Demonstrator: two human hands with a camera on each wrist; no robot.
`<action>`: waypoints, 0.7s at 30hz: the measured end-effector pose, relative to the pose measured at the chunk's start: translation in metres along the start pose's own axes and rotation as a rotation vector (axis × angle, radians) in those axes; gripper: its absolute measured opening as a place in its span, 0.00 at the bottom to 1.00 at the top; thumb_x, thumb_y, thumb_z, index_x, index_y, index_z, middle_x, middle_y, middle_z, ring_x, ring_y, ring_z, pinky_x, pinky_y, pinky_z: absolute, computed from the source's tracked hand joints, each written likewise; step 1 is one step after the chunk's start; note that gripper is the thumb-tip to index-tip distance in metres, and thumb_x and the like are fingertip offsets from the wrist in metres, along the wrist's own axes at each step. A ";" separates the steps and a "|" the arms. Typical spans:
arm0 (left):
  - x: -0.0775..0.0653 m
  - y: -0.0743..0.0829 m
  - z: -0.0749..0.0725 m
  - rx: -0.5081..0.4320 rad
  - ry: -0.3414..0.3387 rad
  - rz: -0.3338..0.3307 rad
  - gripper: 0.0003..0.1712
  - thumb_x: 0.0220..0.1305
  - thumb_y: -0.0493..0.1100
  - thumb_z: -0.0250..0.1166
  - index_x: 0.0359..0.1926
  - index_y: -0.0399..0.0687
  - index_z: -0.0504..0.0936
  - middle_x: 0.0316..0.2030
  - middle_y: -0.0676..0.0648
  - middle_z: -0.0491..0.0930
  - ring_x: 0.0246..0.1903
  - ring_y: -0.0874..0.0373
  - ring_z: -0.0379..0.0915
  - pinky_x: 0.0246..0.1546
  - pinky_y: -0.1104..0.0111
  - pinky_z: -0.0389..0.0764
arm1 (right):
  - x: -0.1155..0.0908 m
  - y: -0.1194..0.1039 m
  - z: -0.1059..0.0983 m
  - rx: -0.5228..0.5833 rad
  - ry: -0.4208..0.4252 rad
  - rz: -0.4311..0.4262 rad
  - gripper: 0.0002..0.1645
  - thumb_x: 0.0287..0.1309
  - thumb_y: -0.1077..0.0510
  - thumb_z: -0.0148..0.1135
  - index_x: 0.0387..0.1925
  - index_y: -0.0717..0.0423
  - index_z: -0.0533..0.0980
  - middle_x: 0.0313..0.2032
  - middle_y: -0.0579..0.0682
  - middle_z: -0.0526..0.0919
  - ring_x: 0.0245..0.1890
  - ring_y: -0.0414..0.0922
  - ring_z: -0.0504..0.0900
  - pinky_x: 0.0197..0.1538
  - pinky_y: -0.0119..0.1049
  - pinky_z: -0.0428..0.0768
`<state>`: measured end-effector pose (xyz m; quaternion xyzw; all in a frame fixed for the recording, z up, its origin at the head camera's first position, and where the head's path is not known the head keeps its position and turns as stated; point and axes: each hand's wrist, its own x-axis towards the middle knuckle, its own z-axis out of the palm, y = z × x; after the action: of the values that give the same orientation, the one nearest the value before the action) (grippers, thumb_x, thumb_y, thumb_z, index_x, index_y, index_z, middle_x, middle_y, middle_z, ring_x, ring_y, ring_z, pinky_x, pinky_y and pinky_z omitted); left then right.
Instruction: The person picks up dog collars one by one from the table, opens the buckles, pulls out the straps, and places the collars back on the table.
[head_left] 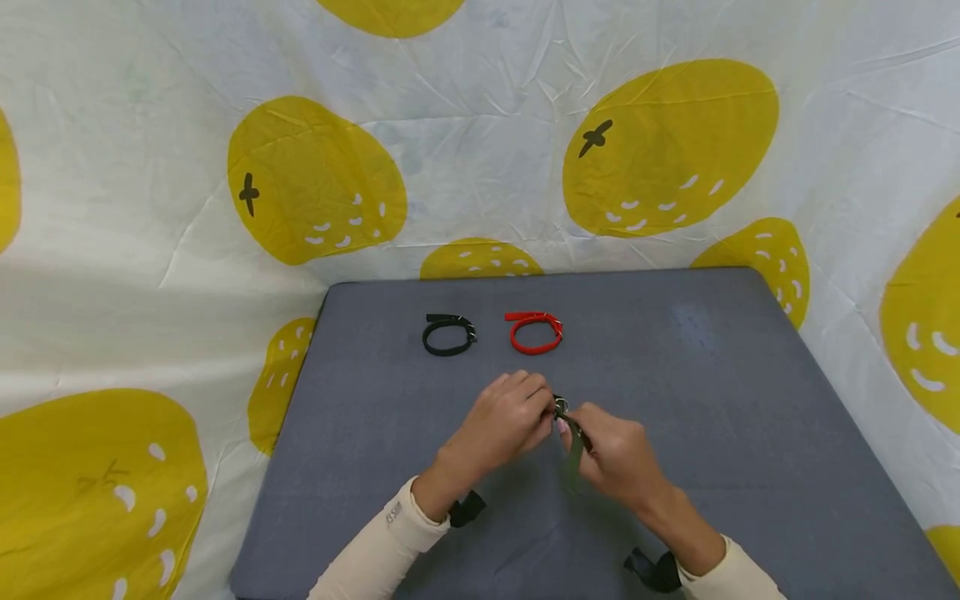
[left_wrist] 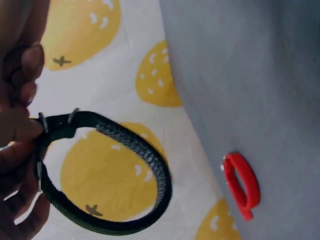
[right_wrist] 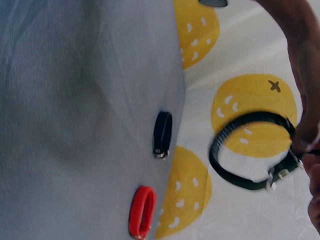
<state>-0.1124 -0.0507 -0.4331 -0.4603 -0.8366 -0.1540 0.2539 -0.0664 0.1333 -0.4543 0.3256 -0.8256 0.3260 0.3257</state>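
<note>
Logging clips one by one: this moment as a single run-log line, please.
left hand: grips green collar | right hand: grips same collar | black collar, red collar: on gray table

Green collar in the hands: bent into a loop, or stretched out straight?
Looped: both wrist views show the green collar as a ring; the left hand and right hand grip it.

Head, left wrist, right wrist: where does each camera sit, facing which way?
Head: worn on the head, facing forward and down; left hand, right hand and sleeves show.
Left wrist: worn there, facing the green collar; fingers at left edge.
Right wrist: worn there, facing that collar; fingers at right edge.
Both wrist views share the red collar.
</note>
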 end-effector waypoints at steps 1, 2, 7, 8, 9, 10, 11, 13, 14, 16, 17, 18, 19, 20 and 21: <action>-0.001 -0.001 0.001 -0.019 -0.025 -0.001 0.03 0.58 0.41 0.62 0.29 0.52 0.77 0.30 0.56 0.73 0.27 0.64 0.63 0.25 0.75 0.61 | 0.000 0.000 0.000 -0.016 -0.016 -0.015 0.17 0.69 0.51 0.49 0.25 0.53 0.73 0.18 0.39 0.63 0.16 0.26 0.50 0.17 0.17 0.51; -0.003 -0.002 0.001 -0.040 -0.048 -0.007 0.03 0.58 0.41 0.61 0.28 0.52 0.76 0.29 0.56 0.72 0.26 0.64 0.61 0.25 0.75 0.59 | 0.001 0.001 0.000 -0.029 -0.032 -0.029 0.18 0.69 0.51 0.48 0.25 0.53 0.73 0.18 0.39 0.62 0.16 0.25 0.48 0.17 0.17 0.50; -0.009 -0.006 0.003 -0.159 -0.059 -0.059 0.04 0.56 0.41 0.61 0.28 0.53 0.74 0.27 0.57 0.70 0.25 0.66 0.59 0.25 0.75 0.60 | 0.004 0.003 0.001 0.048 -0.049 -0.039 0.16 0.69 0.51 0.49 0.26 0.51 0.73 0.18 0.38 0.62 0.17 0.24 0.50 0.18 0.16 0.52; -0.009 -0.006 0.002 -0.177 -0.047 -0.068 0.03 0.55 0.40 0.61 0.28 0.52 0.74 0.27 0.57 0.69 0.25 0.66 0.59 0.26 0.75 0.61 | 0.005 0.004 0.001 0.081 -0.046 -0.027 0.15 0.68 0.52 0.50 0.25 0.50 0.73 0.18 0.38 0.61 0.17 0.24 0.51 0.18 0.16 0.53; -0.009 -0.006 0.001 -0.193 -0.035 -0.076 0.03 0.55 0.40 0.61 0.28 0.52 0.74 0.27 0.58 0.69 0.25 0.67 0.59 0.26 0.75 0.61 | 0.006 0.004 0.000 0.124 -0.041 -0.010 0.14 0.67 0.54 0.52 0.24 0.48 0.72 0.18 0.37 0.61 0.17 0.24 0.51 0.19 0.16 0.54; -0.009 -0.006 0.000 -0.206 -0.025 -0.085 0.03 0.55 0.40 0.61 0.29 0.52 0.74 0.27 0.58 0.69 0.25 0.67 0.59 0.26 0.76 0.62 | 0.008 0.005 -0.001 0.165 -0.041 0.008 0.13 0.65 0.57 0.54 0.23 0.47 0.71 0.18 0.37 0.60 0.17 0.24 0.52 0.19 0.16 0.54; -0.009 -0.006 -0.001 -0.223 -0.019 -0.093 0.04 0.55 0.40 0.61 0.29 0.52 0.73 0.27 0.58 0.68 0.25 0.68 0.59 0.27 0.76 0.62 | 0.010 0.005 -0.002 0.203 -0.042 0.032 0.13 0.63 0.60 0.56 0.22 0.46 0.70 0.18 0.36 0.60 0.17 0.25 0.53 0.19 0.17 0.55; -0.008 -0.005 -0.005 -0.259 -0.010 -0.110 0.04 0.55 0.40 0.60 0.31 0.52 0.73 0.28 0.58 0.68 0.25 0.68 0.59 0.27 0.77 0.63 | 0.014 0.003 -0.005 0.294 -0.056 0.111 0.16 0.59 0.66 0.58 0.21 0.45 0.70 0.17 0.35 0.61 0.16 0.25 0.54 0.18 0.18 0.56; -0.008 -0.005 -0.008 -0.277 -0.007 -0.117 0.04 0.56 0.39 0.60 0.31 0.52 0.73 0.28 0.58 0.68 0.25 0.68 0.59 0.27 0.78 0.63 | 0.019 -0.002 -0.009 0.335 -0.078 0.171 0.18 0.57 0.69 0.58 0.20 0.45 0.70 0.15 0.36 0.61 0.15 0.26 0.54 0.17 0.19 0.57; -0.008 -0.004 -0.011 -0.298 0.001 -0.123 0.04 0.56 0.39 0.60 0.32 0.52 0.73 0.28 0.58 0.69 0.25 0.68 0.60 0.28 0.78 0.64 | 0.028 -0.010 -0.016 0.396 -0.101 0.265 0.19 0.55 0.73 0.57 0.19 0.47 0.72 0.14 0.38 0.64 0.13 0.27 0.57 0.16 0.21 0.59; -0.008 -0.004 -0.013 -0.304 0.007 -0.121 0.04 0.56 0.39 0.60 0.33 0.52 0.73 0.28 0.58 0.70 0.26 0.68 0.61 0.28 0.78 0.65 | 0.032 -0.015 -0.020 0.421 -0.119 0.324 0.19 0.55 0.74 0.57 0.19 0.48 0.73 0.14 0.38 0.66 0.12 0.29 0.59 0.15 0.23 0.61; -0.008 -0.004 -0.014 -0.303 0.015 -0.114 0.04 0.56 0.39 0.59 0.34 0.52 0.74 0.29 0.58 0.71 0.26 0.68 0.62 0.29 0.77 0.66 | 0.036 -0.020 -0.023 0.448 -0.137 0.391 0.18 0.56 0.74 0.56 0.19 0.51 0.74 0.14 0.40 0.68 0.12 0.31 0.62 0.15 0.25 0.63; -0.008 -0.004 -0.015 -0.304 0.026 -0.105 0.05 0.56 0.39 0.59 0.34 0.52 0.75 0.29 0.58 0.72 0.27 0.69 0.63 0.30 0.77 0.66 | 0.039 -0.023 -0.026 0.471 -0.152 0.449 0.17 0.57 0.73 0.55 0.19 0.53 0.74 0.14 0.41 0.70 0.11 0.34 0.64 0.15 0.27 0.65; -0.008 -0.004 -0.015 -0.300 0.036 -0.093 0.05 0.56 0.38 0.60 0.35 0.52 0.76 0.30 0.58 0.73 0.28 0.69 0.64 0.31 0.76 0.67 | 0.042 -0.025 -0.027 0.496 -0.163 0.496 0.16 0.58 0.73 0.55 0.19 0.56 0.74 0.14 0.42 0.71 0.11 0.38 0.66 0.15 0.30 0.66; -0.008 -0.005 -0.015 -0.295 0.045 -0.078 0.05 0.56 0.38 0.60 0.35 0.52 0.77 0.30 0.58 0.73 0.29 0.69 0.65 0.32 0.76 0.67 | 0.040 -0.023 -0.026 0.520 -0.166 0.525 0.15 0.59 0.72 0.54 0.19 0.57 0.74 0.15 0.43 0.73 0.12 0.40 0.68 0.16 0.31 0.68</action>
<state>-0.1086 -0.0661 -0.4254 -0.4563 -0.8161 -0.2953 0.1962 -0.0636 0.1271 -0.4018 0.2002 -0.7941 0.5697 0.0694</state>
